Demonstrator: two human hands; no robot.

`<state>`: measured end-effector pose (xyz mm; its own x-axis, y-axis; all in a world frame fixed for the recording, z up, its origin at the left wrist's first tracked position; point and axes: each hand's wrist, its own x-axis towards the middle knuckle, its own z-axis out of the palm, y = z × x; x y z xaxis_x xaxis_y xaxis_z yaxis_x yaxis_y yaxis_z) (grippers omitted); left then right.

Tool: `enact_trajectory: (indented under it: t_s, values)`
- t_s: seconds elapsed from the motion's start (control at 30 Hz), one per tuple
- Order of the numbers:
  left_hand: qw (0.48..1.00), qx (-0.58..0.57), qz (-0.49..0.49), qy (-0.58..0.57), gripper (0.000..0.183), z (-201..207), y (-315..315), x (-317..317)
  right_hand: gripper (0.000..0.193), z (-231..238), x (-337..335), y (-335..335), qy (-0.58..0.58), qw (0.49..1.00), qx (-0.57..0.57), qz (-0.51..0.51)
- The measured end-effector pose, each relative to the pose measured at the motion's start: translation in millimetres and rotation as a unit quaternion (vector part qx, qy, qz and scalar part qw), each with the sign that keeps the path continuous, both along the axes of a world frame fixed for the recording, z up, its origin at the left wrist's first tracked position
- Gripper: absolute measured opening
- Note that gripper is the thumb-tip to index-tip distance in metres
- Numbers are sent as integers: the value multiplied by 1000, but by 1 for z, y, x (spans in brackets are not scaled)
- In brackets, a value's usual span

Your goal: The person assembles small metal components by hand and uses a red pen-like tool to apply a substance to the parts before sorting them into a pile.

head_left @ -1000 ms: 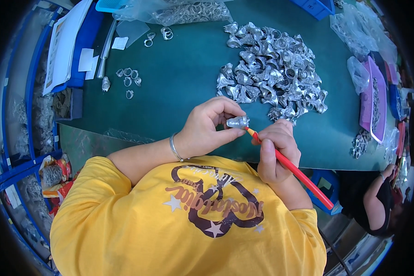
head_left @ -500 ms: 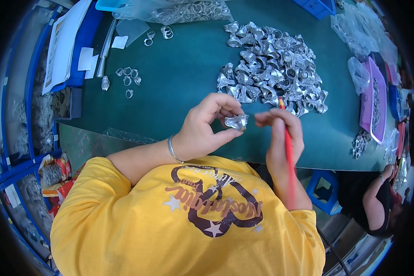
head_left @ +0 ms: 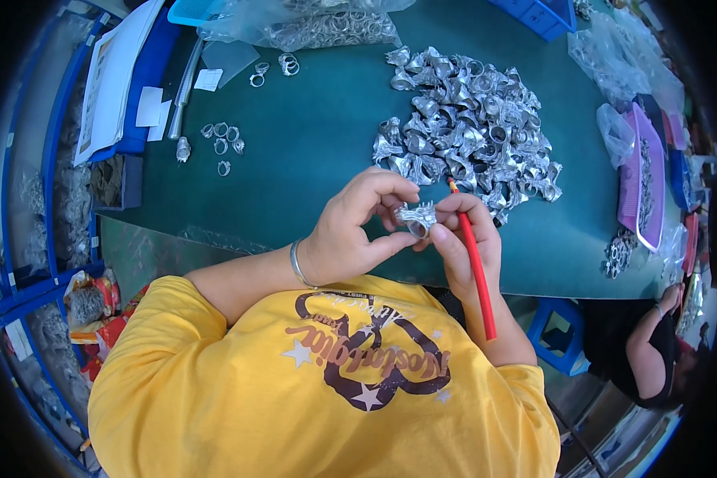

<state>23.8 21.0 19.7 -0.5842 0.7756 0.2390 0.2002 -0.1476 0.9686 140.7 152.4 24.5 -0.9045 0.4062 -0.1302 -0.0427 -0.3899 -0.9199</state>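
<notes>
Between the thumb and fingers of my left hand (head_left: 350, 219) is a chunky silver ring (head_left: 416, 217), its round opening tilted toward me. My right hand (head_left: 472, 239) is closed, with its thumb and fingertips at the ring's right side. A long red pencil (head_left: 478, 283) lies along that hand, tucked by the fingers, its tip pointing away toward the pile. Just beyond both hands spreads a large heap of similar silver rings (head_left: 486, 127) on the green tabletop (head_left: 295, 151).
At the left lie several loose rings (head_left: 221, 137) and a tapered metal rod (head_left: 186, 88). A plastic bag of rings (head_left: 334, 32) sits at the back. Toward the right edge are a purple basket (head_left: 631, 183) and a blue stool (head_left: 554, 334), with another person's arm (head_left: 649, 350) close by.
My right hand has come in leftward to touch the ring, the pencil moving with it. The ring has been turned, so its opening now shows. My left hand stays nearly in place.
</notes>
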Motion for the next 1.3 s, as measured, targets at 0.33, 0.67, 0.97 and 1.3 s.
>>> enact_trajectory:
  t_s: [0.33,0.67,0.97,1.3]
  values:
    - [994,9,-54,-95,11,4,-1,-3,14,2,-2,11,-86,968,-236,26]
    - [938,-79,-60,-331,11,7,0,-8,13,-10,2,7,16,996,74,-52]
    - [902,215,71,366,28,63,23,-64,18,-6,2,11,42,987,72,-140]
    - [709,59,343,613,14,123,67,-226,16,-2,8,13,36,984,81,-156]
